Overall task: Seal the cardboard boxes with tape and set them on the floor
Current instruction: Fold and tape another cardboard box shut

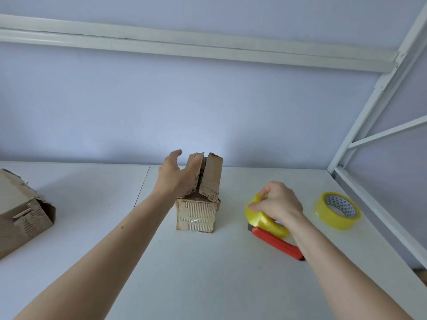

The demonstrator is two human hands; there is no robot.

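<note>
With the left hand (175, 176) spread flat against the raised flaps of the small cardboard box (198, 204) mid-tabletop (208, 273) and the right hand (277, 202) gripping the dispenser's yellow tape roll (261, 218), releasing pressure early risks the flaps springing open.

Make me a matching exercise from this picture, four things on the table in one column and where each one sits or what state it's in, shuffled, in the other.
Things:
1. small cardboard box
2. tape dispenser
3. spare yellow tape roll
4. large torn box

States:
A. lies flat, untouched, far right of the table
B. at the left edge, partly out of frame
C. under the grip of the right hand
D. flaps standing up, left hand pressed against one

Pairs: 1-D, 2-C, 3-A, 4-B
</note>
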